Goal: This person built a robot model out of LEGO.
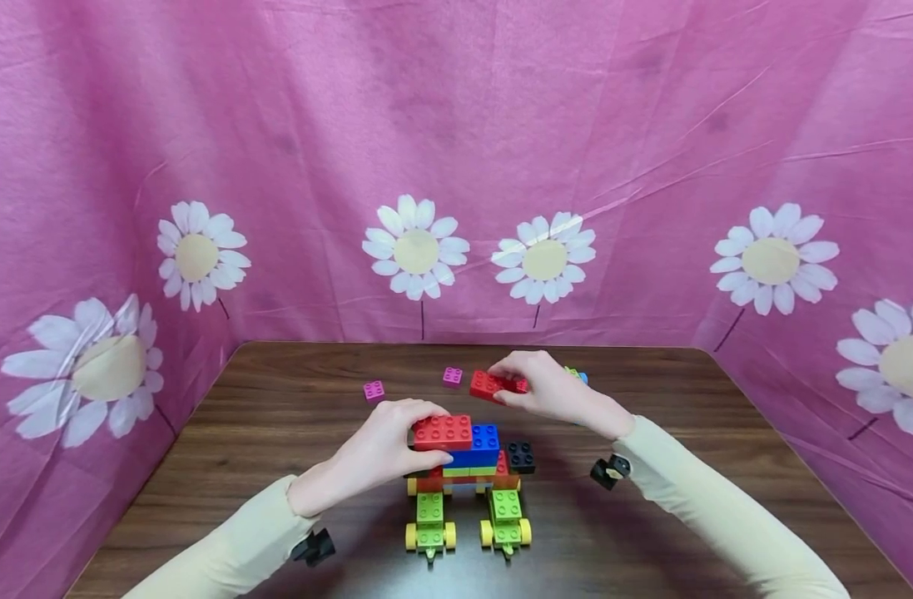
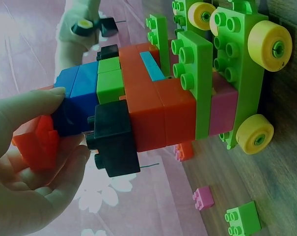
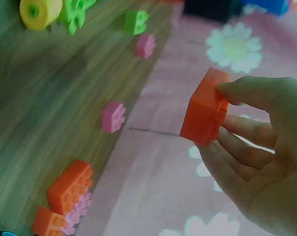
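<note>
A stack of toy building bricks stands on wheeled green bases (image 1: 430,520) with yellow wheels. On its upper part are a blue brick (image 1: 484,439) and a red brick (image 1: 443,433), with a black brick (image 2: 114,140) jutting from the side. My left hand (image 1: 381,441) grips the upper red brick, thumb reaching onto the blue one in the left wrist view. Beyond the stack and to its right, my right hand (image 1: 549,387) pinches another red brick (image 3: 200,113) between thumb and fingers. That brick is held up, apart from the stack.
Two pink bricks (image 1: 374,391) lie on the dark wooden table (image 1: 291,374) behind the stack. The right wrist view shows a loose green brick (image 3: 135,22) and red bricks (image 3: 69,187) near the table's edge. A pink cloth with daisies (image 1: 456,100) hangs around the table.
</note>
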`<state>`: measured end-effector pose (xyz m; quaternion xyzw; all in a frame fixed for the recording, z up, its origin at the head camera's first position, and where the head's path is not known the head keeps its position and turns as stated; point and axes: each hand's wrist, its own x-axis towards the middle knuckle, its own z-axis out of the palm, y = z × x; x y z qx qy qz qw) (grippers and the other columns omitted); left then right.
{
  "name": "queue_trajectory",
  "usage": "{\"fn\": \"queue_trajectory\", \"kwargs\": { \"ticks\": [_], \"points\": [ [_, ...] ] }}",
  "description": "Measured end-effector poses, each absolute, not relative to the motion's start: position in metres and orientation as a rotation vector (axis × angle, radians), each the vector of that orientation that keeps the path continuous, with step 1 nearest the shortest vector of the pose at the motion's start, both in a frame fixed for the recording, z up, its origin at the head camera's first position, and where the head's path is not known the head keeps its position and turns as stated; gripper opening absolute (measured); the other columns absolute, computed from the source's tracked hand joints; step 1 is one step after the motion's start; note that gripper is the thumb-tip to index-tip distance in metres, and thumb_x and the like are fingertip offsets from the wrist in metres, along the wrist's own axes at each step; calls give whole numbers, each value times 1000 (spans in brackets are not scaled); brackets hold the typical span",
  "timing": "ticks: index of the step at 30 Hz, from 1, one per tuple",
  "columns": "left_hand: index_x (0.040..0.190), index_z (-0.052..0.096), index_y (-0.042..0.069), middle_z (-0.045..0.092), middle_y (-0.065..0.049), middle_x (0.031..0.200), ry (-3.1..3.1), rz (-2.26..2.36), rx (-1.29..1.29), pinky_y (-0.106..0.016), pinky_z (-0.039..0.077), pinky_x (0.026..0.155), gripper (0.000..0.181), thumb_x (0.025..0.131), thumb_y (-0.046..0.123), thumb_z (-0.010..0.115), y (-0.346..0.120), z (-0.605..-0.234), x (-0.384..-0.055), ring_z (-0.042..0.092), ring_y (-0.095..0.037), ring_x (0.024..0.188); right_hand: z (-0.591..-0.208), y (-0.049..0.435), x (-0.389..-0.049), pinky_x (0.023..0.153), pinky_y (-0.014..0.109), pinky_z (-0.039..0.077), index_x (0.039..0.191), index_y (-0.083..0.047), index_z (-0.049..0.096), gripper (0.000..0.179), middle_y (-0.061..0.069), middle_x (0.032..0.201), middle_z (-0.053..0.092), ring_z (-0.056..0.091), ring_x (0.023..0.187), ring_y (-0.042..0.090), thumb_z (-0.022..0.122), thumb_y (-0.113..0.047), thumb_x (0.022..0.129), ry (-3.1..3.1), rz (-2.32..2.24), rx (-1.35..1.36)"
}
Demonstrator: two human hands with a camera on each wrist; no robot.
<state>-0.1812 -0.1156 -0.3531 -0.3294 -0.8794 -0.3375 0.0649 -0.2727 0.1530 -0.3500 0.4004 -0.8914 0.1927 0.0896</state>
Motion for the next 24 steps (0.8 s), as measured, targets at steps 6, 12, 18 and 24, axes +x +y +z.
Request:
{"fn": "queue_trajectory", "kwargs": {
  "ticks": [6,12,18,24],
  "points": [
    [109,70,9,73,-2,94,-2665,-1012,-992,-16,46,63,35,80,25,83,-114,-353,-181,54,-1,72,-331,160,-242,64,18,52,114,-9,71,32,2,101,73,60,79,7,79,-19,84,-2600,585,1219],
    [108,70,9,73,-2,94,-2671,-1035,-994,-16,47,63,34,80,23,83,-114,-353,-180,54,-2,73,-317,164,-219,59,15,48,115,-12,70,33,-2,101,71,53,71,2,79,-19,85,-2567,559,1288],
    [107,70,9,73,-1,93,-2667,-1035,-993,-16,46,62,33,80,23,83,-113,-353,-180,53,-1,71,-308,164,-205,72,21,55,115,-12,70,32,-4,104,71,60,78,2,77,-20,86,-2526,496,1327],
    [107,70,9,73,-1,93,-2658,-1031,-996,-16,46,62,33,80,23,83,-113,-353,-180,53,-1,71,-303,165,-198,78,23,57,115,-12,70,32,-3,106,71,65,88,4,78,-19,85,-2500,514,1337]
  ]
}}
